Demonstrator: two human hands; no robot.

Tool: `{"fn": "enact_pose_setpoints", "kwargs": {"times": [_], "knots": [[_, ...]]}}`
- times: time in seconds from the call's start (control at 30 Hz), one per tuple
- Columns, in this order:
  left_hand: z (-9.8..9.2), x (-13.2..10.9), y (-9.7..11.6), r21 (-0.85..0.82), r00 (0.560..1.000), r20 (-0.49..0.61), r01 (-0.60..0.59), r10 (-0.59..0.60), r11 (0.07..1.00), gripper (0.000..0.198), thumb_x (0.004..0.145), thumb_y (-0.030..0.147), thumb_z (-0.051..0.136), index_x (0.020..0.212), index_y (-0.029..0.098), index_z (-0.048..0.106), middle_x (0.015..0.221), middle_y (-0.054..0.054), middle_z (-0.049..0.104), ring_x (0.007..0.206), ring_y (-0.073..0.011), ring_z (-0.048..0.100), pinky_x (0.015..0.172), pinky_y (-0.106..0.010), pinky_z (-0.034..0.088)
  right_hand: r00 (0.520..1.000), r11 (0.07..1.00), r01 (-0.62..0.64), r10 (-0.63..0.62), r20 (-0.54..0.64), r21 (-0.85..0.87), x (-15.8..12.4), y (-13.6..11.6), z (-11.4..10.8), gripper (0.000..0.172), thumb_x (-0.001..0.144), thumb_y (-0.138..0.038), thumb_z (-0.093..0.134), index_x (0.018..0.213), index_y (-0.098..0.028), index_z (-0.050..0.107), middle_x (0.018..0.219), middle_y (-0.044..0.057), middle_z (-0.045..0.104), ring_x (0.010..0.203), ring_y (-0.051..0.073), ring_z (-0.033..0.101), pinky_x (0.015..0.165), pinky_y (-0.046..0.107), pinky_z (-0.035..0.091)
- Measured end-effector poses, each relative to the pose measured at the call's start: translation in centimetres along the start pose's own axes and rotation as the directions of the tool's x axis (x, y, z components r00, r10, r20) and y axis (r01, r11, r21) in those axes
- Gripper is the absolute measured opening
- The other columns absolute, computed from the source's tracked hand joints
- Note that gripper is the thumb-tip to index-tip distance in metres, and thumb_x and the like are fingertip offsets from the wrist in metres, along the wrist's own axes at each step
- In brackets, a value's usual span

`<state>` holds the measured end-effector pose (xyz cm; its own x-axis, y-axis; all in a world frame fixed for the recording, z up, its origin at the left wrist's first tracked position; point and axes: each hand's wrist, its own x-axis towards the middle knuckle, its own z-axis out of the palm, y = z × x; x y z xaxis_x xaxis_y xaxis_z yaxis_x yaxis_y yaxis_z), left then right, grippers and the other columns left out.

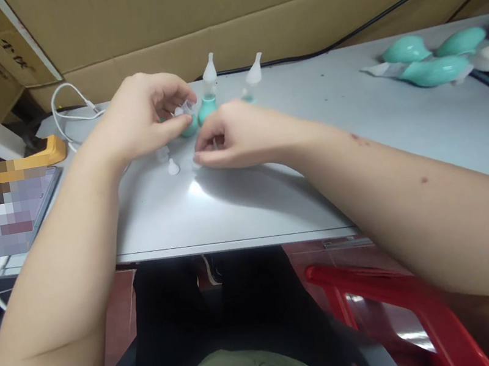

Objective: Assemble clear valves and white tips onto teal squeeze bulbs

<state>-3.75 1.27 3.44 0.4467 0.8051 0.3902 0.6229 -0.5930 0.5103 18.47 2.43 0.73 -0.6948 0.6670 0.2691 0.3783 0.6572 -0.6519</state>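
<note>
My left hand (pixel 148 115) curls its thumb and fingers around a teal squeeze bulb (pixel 190 128) topped by a clear plastic collar (pixel 187 108). To its right, my right hand (pixel 239 134) is low over the table, thumb and fingertips pinched together; what lies between them is mostly hidden. A small white nozzle tip (pixel 173 167) stands on the table between the hands, with a small clear piece (pixel 162 154) just behind it. Behind my right hand stand an upright teal bulb (pixel 207 108) with a white nozzle (pixel 209 71) and a second white nozzle (pixel 255 71) on a partly hidden base.
Several teal bulbs (pixel 438 70) lie at the right rear of the grey table (pixel 384 124). On the left are a phone (pixel 37 197), a yellow object (pixel 53 150), a white charger (pixel 0 147) and cables. Cardboard walls (pixel 217 8) close the back; a red stool (pixel 383 294) stands below.
</note>
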Motion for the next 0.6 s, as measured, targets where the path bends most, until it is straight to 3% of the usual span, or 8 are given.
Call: {"fn": "enact_pose_setpoints", "kwargs": {"times": [0.1,0.2,0.23,0.3,0.4,0.6], "knots": [[-0.1,0.0,0.4,0.003,1.000,-0.030,0.004,-0.004,1.000,0.017,0.083,0.040,0.077,0.096,0.029,0.078,0.099,-0.003,0.080,0.085,-0.0266,0.071,0.072,-0.042,0.054,0.964,0.994,0.040,-0.066,-0.258,-0.105,0.2,-0.2,-0.8,0.032,0.084,-0.008,0.064,0.058,-0.020,0.052,0.062,0.002,0.049,0.064,0.015,0.040,0.064,0.035,0.033],[0.0,-0.1,0.8,0.033,1.000,-0.007,-0.006,0.006,0.999,0.014,0.082,0.038,0.078,0.091,0.028,0.078,0.089,-0.002,0.079,0.079,-0.0240,0.068,0.070,-0.041,0.053,0.850,0.978,0.094,-0.178,-0.495,-0.189,0.6,0.2,-1.1,0.020,0.086,-0.004,0.058,0.087,-0.022,0.067,0.100,0.009,0.067,0.091,0.022,0.059,0.068,0.036,0.045],[0.0,-0.1,0.9,0.049,1.000,0.018,-0.017,0.016,0.999,0.012,0.082,0.037,0.076,0.089,0.027,0.077,0.086,-0.002,0.078,0.076,-0.0228,0.066,0.069,-0.041,0.052,0.836,0.973,0.096,-0.193,-0.514,-0.210,0.7,0.3,-1.0,0.028,0.086,-0.003,0.056,0.102,-0.023,0.069,0.117,0.012,0.067,0.106,0.024,0.062,0.070,0.036,0.049],[0.2,-0.1,1.1,0.086,0.998,0.063,-0.036,0.031,0.996,0.008,0.082,0.033,0.074,0.086,0.027,0.076,0.081,-0.001,0.077,0.070,-0.0205,0.063,0.066,-0.041,0.050,0.860,0.974,0.073,-0.171,-0.481,-0.216,1.0,0.7,-0.7,0.047,0.087,-0.005,0.056,0.128,-0.025,0.064,0.145,0.015,0.057,0.131,0.027,0.057,0.075,0.037,0.055],[0.4,-0.2,1.3,0.115,0.993,0.115,-0.020,0.007,0.993,0.007,0.081,0.032,0.072,0.084,0.027,0.075,0.077,-0.001,0.076,0.068,-0.0197,0.065,0.064,-0.039,0.051,0.914,0.985,-0.011,-0.061,-0.401,-0.174,1.3,1.1,-0.2,0.062,0.088,-0.008,0.061,0.146,-0.026,0.051,0.166,0.017,0.040,0.144,0.032,0.052,0.083,0.041,0.059],[0.5,0.0,1.4,0.194,0.957,0.257,0.086,-0.135,0.977,0.017,0.079,0.029,0.068,0.092,0.026,0.077,0.084,0.000,0.080,0.076,-0.0233,0.073,0.070,-0.038,0.054,0.931,0.963,-0.134,0.042,-0.363,-0.233,1.7,1.5,-0.2,0.062,0.088,-0.008,0.064,0.147,-0.023,0.053,0.150,0.018,0.052,0.130,0.034,0.061,0.104,0.047,0.057]]}}
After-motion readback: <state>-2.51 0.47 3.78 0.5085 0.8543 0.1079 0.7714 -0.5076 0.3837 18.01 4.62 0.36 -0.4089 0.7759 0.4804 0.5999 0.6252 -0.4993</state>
